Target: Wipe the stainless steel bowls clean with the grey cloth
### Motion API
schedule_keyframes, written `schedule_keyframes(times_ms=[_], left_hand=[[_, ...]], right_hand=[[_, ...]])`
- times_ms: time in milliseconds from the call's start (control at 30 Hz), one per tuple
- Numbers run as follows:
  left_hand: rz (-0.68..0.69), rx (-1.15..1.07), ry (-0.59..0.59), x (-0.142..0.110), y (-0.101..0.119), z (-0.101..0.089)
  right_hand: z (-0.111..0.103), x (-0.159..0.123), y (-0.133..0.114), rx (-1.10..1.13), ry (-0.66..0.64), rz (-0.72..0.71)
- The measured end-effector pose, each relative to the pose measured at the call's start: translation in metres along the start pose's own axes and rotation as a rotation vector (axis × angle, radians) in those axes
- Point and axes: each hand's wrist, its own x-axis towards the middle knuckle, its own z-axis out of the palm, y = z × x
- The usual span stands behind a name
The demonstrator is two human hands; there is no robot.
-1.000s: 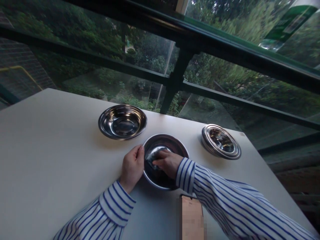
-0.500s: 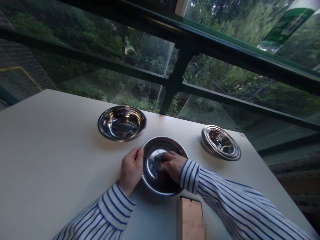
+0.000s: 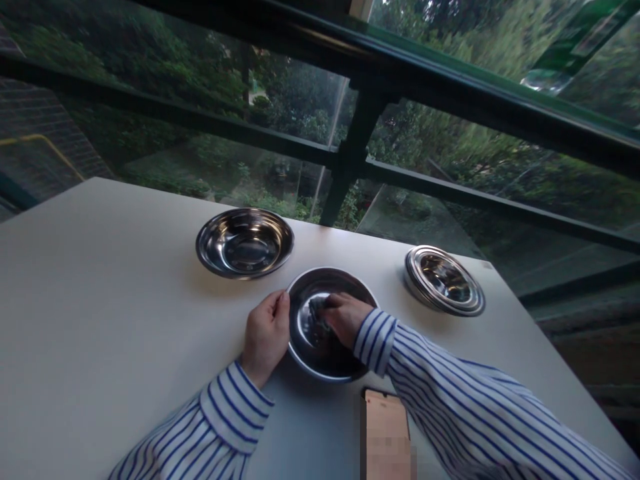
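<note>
A round stainless steel bowl [image 3: 320, 373] stands on the white table in front of me. My left hand [image 3: 267, 333] is closed on its left rim, thumb on top. Inside the bowl, my right hand [image 3: 345, 320] presses a small crumpled grey-green cloth [image 3: 318, 308] against the bottom. The fingers cover most of that cloth, so its exact kind is hard to make out. Both wrists show blue-striped white cuffs.
A wider steel basin [image 3: 245, 250] lies behind and left of the bowl. Several nested steel bowls [image 3: 445, 283] are stacked at the right. Nearest me lies a phone [image 3: 387, 427], partly blurred. A green-labelled bottle [image 3: 575, 50] stands beyond the dark railing [image 3: 300, 50].
My right hand has shifted slightly inside the bowl with the cloth. My left hand keeps its hold on the rim, and the bowl sits slightly higher and further right in view.
</note>
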Motion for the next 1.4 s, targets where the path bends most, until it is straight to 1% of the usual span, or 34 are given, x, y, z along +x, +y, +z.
schedule_keyframes(times_ms=[33, 100, 233, 300, 400, 467, 533, 567, 600, 700, 733, 800, 900, 933, 1033, 1100, 1233, 1267, 1333, 1400], left_hand=[[0.004, -0.01, 0.007, 0.0, 0.0, 0.0], [-0.007, -0.026, 0.019, 0.0, -0.001, 0.001], [-0.03, -0.015, 0.006, 0.0, 0.002, 0.002], [-0.021, -0.013, 0.0, 0.0, 0.004, 0.001], [-0.017, -0.026, 0.024, -0.001, 0.004, 0.001], [-0.026, -0.023, 0.037, -0.001, 0.003, 0.002], [-0.032, -0.011, 0.032, -0.001, 0.002, 0.003], [-0.03, -0.008, 0.028, -0.001, 0.002, 0.003], [-0.025, -0.008, 0.027, -0.001, 0.002, 0.003], [-0.015, -0.023, 0.03, -0.002, 0.003, 0.002], [-0.02, -0.027, 0.034, -0.002, 0.003, 0.002], [-0.037, -0.029, 0.039, -0.003, 0.004, 0.002], [-0.055, -0.026, 0.033, -0.003, 0.004, 0.002], [-0.051, -0.029, 0.029, -0.003, 0.003, 0.002], [-0.035, -0.047, 0.03, -0.002, 0.002, 0.002], [-0.033, -0.057, 0.037, -0.002, 0.001, 0.002], [-0.047, -0.031, 0.025, -0.003, 0.002, 0.002], [-0.046, -0.023, 0.019, -0.003, 0.002, 0.001], [-0.038, -0.022, 0.018, -0.003, 0.002, 0.001], [-0.033, -0.035, 0.026, -0.002, 0.0, 0.001]], right_hand=[[-0.001, 0.001, 0.001, -0.011, 0.014, 0.032], [-0.001, 0.0, 0.001, -0.023, 0.015, 0.041], [0.001, -0.004, -0.004, -0.013, -0.027, -0.039], [0.001, -0.003, -0.003, -0.011, -0.01, -0.001], [-0.001, -0.001, -0.002, -0.029, 0.017, 0.049], [0.0, -0.001, -0.005, -0.029, -0.001, 0.006], [0.001, -0.003, -0.008, -0.013, -0.035, -0.083], [0.001, -0.003, -0.008, -0.008, -0.041, -0.091], [0.0, -0.003, -0.007, -0.001, -0.048, -0.049], [-0.005, 0.001, 0.001, -0.028, -0.005, 0.079], [-0.005, 0.001, 0.002, -0.033, -0.002, 0.091], [-0.005, 0.001, 0.0, -0.033, -0.006, 0.064], [-0.001, 0.001, -0.006, -0.006, -0.034, -0.042], [-0.001, 0.002, -0.006, 0.0, -0.037, -0.046], [-0.004, 0.007, 0.0, -0.017, -0.004, 0.04], [-0.006, 0.007, 0.002, -0.032, 0.01, 0.062], [-0.001, 0.0, -0.01, -0.011, -0.02, -0.062], [0.0, 0.0, -0.011, -0.005, -0.02, -0.074], [0.0, 0.004, -0.009, -0.001, 0.0, -0.037], [-0.003, 0.011, 0.001, -0.016, 0.033, 0.046]])
